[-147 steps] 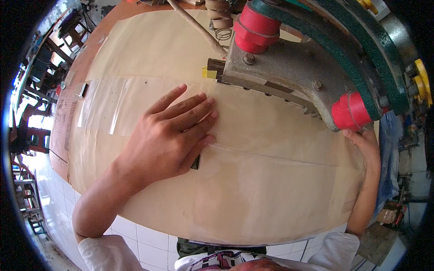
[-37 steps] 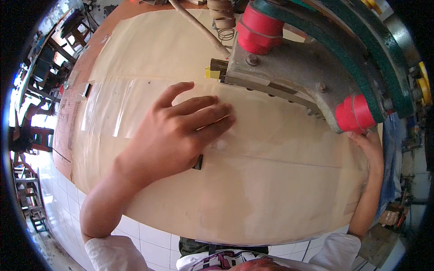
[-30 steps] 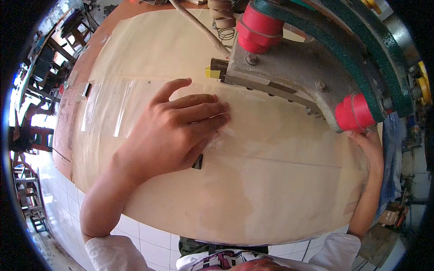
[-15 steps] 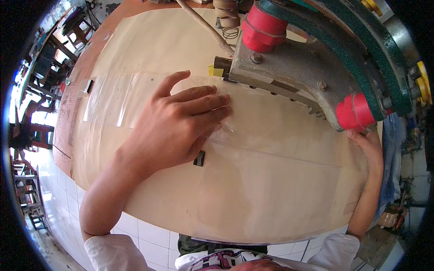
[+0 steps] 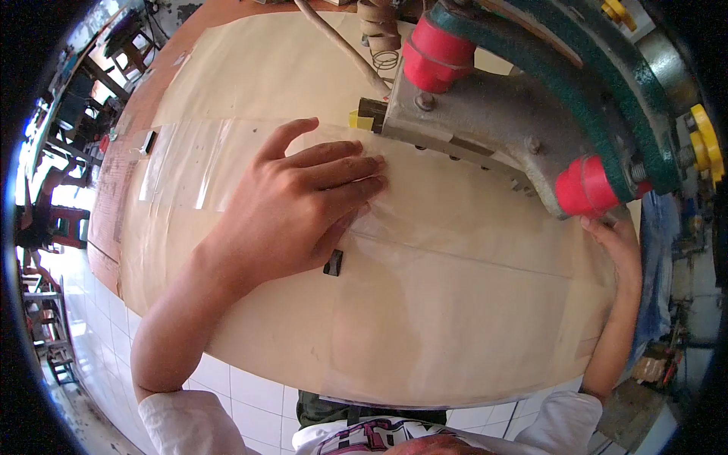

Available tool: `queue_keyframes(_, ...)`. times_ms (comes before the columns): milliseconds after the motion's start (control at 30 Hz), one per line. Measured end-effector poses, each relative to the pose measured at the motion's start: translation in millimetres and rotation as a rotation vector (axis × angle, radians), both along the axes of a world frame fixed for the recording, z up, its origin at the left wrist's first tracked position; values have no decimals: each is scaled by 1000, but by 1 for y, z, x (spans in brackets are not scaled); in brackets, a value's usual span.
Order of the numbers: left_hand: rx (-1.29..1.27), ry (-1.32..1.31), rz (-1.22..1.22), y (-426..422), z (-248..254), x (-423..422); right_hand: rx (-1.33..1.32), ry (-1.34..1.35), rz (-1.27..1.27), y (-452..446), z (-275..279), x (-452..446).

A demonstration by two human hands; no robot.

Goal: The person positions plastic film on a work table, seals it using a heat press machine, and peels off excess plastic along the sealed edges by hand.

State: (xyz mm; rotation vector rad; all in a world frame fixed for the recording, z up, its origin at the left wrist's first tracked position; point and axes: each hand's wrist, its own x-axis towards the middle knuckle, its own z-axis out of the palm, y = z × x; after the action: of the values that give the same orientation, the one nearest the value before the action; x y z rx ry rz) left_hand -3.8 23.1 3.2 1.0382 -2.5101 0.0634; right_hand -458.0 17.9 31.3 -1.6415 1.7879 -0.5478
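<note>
My left hand lies with its fingers stretched apart over a clear plastic sheet on the tan-covered worktop. Its fingertips are just short of the yellow piece at the end of the grey metal machine arm. A small black block sits under the edge of this hand, near the wrist side. At the far right, my right hand is beside the lower red cylinder of the machine. Its thumb shows, but the other fingers are mostly hidden behind the machine.
Green curved machine frame and an upper red cylinder overhang the worktop at upper right. A wooden stick and a metal spring stand at the back. A small black-and-white piece lies at left.
The machine arm and its red cylinders have shifted slightly left in view. Both hands stay in nearly the same place, the left one still on the plastic.
</note>
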Motion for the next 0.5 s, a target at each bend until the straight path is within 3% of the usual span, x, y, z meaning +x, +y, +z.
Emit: queue_keyframes(500, 54, 0, -2, 1, 2, 0, 35, -2, 36, -2, -1, -7)
